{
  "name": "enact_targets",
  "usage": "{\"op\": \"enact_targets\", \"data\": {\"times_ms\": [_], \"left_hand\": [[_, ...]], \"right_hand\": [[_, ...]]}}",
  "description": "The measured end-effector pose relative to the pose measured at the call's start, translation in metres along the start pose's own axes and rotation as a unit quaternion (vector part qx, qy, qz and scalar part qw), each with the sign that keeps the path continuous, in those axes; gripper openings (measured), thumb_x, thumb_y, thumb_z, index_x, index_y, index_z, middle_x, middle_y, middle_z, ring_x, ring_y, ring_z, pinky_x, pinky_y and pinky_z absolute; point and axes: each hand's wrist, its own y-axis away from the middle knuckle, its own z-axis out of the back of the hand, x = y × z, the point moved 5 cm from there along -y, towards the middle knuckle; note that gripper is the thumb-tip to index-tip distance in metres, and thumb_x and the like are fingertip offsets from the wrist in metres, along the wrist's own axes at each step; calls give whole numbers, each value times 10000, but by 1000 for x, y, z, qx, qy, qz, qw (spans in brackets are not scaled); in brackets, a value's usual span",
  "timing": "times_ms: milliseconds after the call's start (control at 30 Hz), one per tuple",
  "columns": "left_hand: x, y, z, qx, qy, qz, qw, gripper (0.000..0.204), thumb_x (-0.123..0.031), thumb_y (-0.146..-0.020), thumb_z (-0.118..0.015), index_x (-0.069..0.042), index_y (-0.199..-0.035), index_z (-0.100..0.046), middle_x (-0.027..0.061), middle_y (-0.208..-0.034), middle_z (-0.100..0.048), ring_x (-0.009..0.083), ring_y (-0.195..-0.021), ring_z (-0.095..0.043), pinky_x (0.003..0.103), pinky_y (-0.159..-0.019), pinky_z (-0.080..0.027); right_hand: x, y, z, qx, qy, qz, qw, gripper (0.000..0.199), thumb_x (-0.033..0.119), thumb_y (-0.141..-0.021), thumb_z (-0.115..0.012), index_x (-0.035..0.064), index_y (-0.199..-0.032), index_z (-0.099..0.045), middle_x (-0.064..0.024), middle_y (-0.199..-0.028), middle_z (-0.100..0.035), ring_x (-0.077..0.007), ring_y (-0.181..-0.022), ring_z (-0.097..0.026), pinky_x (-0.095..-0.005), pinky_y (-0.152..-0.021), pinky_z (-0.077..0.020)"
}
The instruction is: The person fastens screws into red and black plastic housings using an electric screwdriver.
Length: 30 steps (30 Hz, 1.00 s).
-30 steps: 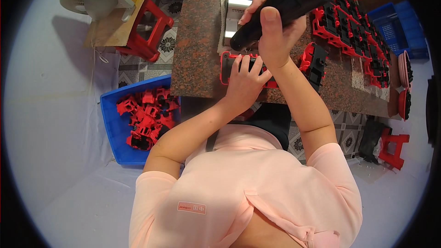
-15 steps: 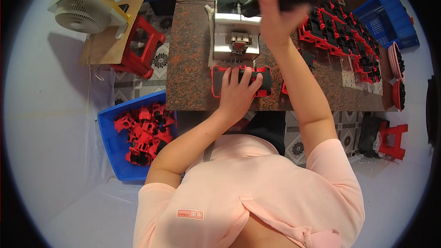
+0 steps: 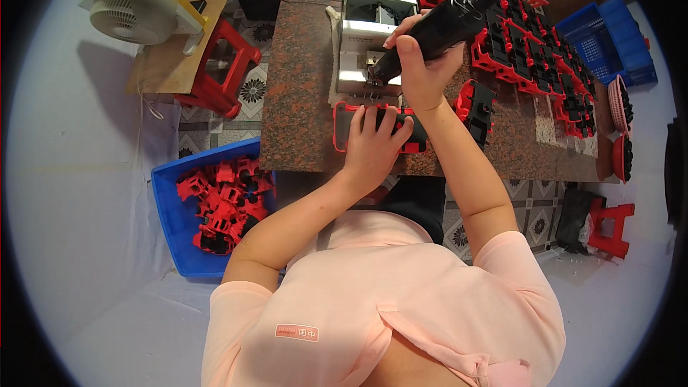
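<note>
My right hand (image 3: 428,72) is wrapped around a black electric screwdriver (image 3: 438,31), which slants down to the left. Its tip is at the front of a white-and-silver screw feeder (image 3: 357,39); whether it touches a screw is too small to tell. Just in front of the feeder lies a red-and-black plastic housing (image 3: 345,127), flat on the stone-topped table. Over its middle, my left hand (image 3: 374,140) grips it with fingers bent across the top and the thumb towards its right side, covering part of it.
Rows of red-and-black housings (image 3: 527,43) fill the table's right side, and one separate housing (image 3: 474,111) sits nearer me. A blue bin (image 3: 168,218) of red parts stands on the floor at left. Behind it are a red stool (image 3: 231,72) and a fan (image 3: 132,14).
My right hand has brought the screwdriver down and nearer, from behind the feeder to its front. My left hand stays on the housing. The separate housing at right shows more clearly now.
</note>
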Motion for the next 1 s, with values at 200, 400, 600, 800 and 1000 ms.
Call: {"op": "enact_targets", "data": {"times_ms": [200,400,600,800,1000], "left_hand": [[1,1,-2,-20,9,6,1000,643,-151,-659,-780,-177,-1258,-546,90,-1262,-501,355,-1165,-462,524,-1032,-341],[1,1,-3,-14,18,4,1000,523,-142,-748,-700,-166,-1251,-559,151,-1250,-509,398,-1146,-474,553,-1036,-350],[3,2,-2,-18,11,2,1000,475,-126,-757,-689,-174,-1219,-588,134,-1243,-508,377,-1132,-480,542,-1029,-356],[3,-1,1,-29,51,9,998,386,-106,-769,-671,-165,-1150,-645,124,-1180,-551,358,-1122,-499,529,-1028,-372],[3,-1,-5,-60,28,15,998,307,-146,-783,-659,-129,-1088,-686,107,-1047,-618,352,-1065,-553,523,-1000,-413]], "right_hand": [[-14,-20,-4,-29,36,-13,999,343,94,-828,-778,38,-1020,-499,-9,-761,-617,-76,-617,-593,-228,-544,-477],[-2,-31,-5,-53,-36,-102,993,268,84,-872,-731,34,-974,-488,-31,-749,-622,-98,-555,-588,-243,-506,-483],[30,-23,-18,-17,-76,-31,996,306,192,-923,-668,-9,-1042,-470,-84,-767,-620,-155,-591,-606,-296,-539,-519],[30,1,-46,40,-78,-38,995,526,332,-910,-697,-35,-1171,-426,-129,-806,-624,-180,-623,-615,-310,-576,-533],[25,7,-56,76,-57,-5,995,466,214,-888,-721,-33,-1165,-441,-124,-817,-629,-171,-641,-620,-295,-586,-524]]}}
